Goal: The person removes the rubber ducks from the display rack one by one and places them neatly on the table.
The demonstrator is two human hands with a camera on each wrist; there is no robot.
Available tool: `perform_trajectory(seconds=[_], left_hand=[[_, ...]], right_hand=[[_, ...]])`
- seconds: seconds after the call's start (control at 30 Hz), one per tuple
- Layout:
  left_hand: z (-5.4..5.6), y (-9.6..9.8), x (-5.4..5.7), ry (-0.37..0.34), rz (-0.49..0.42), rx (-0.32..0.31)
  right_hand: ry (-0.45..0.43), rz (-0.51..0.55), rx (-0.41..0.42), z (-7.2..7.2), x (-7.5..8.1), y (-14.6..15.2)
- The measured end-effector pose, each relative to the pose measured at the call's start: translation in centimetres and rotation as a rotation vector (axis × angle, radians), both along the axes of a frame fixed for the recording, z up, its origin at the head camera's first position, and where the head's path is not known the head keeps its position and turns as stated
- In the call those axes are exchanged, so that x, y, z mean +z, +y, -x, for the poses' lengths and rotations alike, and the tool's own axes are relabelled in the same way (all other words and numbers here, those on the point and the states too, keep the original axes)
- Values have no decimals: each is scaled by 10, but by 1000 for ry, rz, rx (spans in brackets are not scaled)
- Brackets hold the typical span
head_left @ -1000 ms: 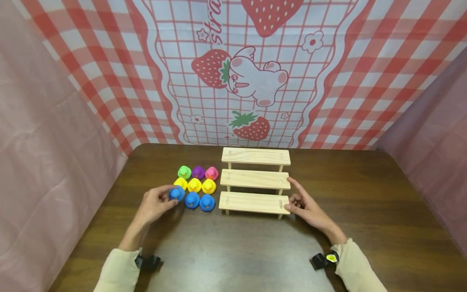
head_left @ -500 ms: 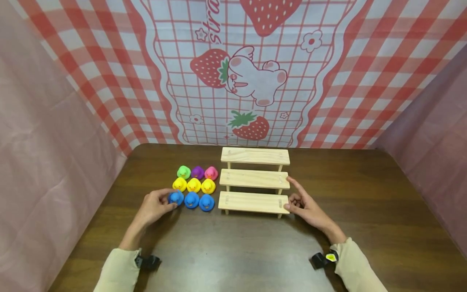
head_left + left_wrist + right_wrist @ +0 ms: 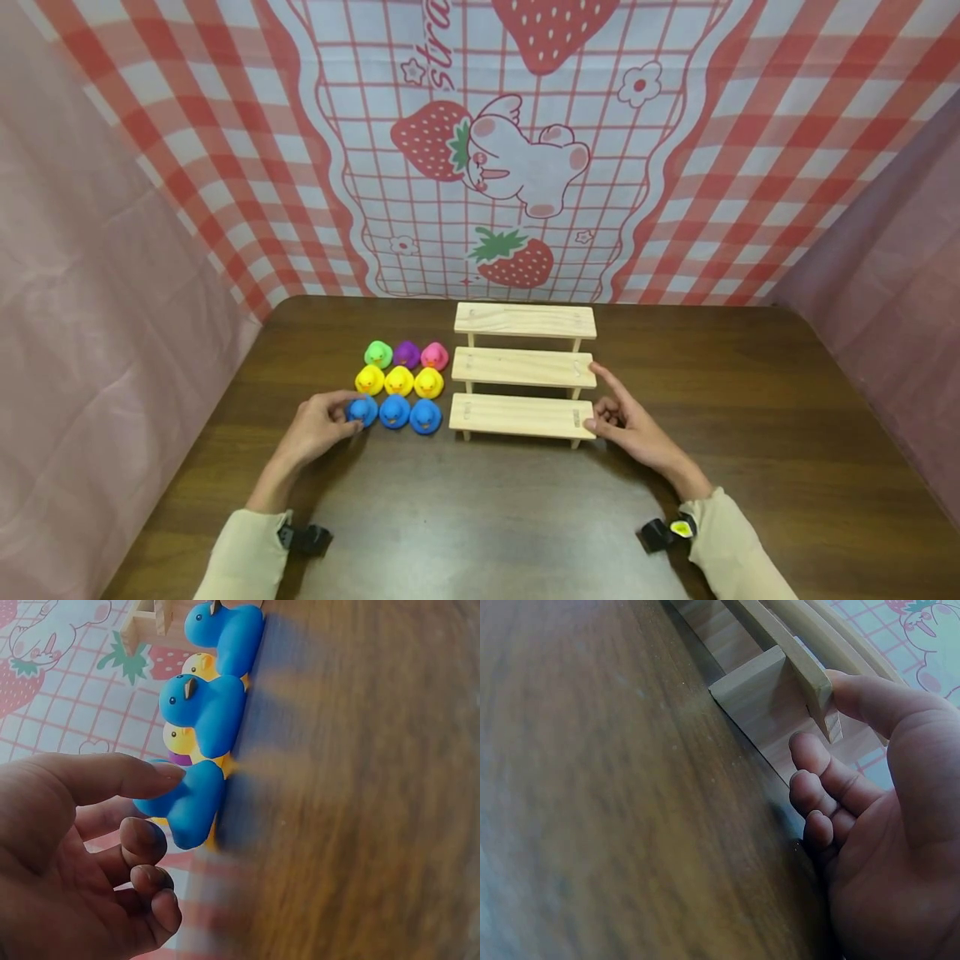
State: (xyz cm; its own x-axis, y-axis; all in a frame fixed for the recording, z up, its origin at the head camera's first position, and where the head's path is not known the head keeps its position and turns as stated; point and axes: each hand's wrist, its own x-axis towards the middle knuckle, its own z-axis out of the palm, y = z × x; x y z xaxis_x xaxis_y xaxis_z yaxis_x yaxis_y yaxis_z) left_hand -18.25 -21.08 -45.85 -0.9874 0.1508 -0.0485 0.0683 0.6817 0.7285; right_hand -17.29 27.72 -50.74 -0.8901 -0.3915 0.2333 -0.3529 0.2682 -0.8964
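My left hand [image 3: 321, 421] pinches the leftmost blue rubber duck [image 3: 363, 412] between thumb and index finger, at the left end of the front row. In the left wrist view the thumb lies across the head of this duck [image 3: 196, 806], and the other fingers curl beside it, holding nothing. Two more blue ducks [image 3: 394, 412] stand to its right. At the right end of a three-step wooden rack [image 3: 517, 414] is my right hand [image 3: 633, 427]. Its thumb touches the front step's end, its index finger reaches to the middle step, and its remaining fingers are curled.
Behind the blue ducks stand a row of yellow ducks [image 3: 399, 381] and a row of green [image 3: 378, 355], purple [image 3: 407, 354] and pink [image 3: 434, 356] ducks. All are on a brown wooden table [image 3: 465, 517]. A strawberry-print cloth [image 3: 517, 150] hangs behind it.
My left hand has brought the leftmost blue duck slightly toward me and down, into line with the other two blue ducks. The right hand has stayed at the rack.
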Motion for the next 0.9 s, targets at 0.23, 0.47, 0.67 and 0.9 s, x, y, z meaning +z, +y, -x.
perform_trajectory(seconds=[0.23, 0.47, 0.67, 0.9], left_hand=[[0, -1, -2, -13, 1, -6], [0, -1, 1, -12, 5, 0], [0, -2, 4, 12, 40, 37], [0, 0, 6, 75, 99, 59]], right_hand=[[-3, 1, -2, -1, 1, 0], [-8, -5, -8, -1, 2, 0], [-3, -6, -2, -1, 1, 0], [-9, -7, -5, -2, 0, 1]])
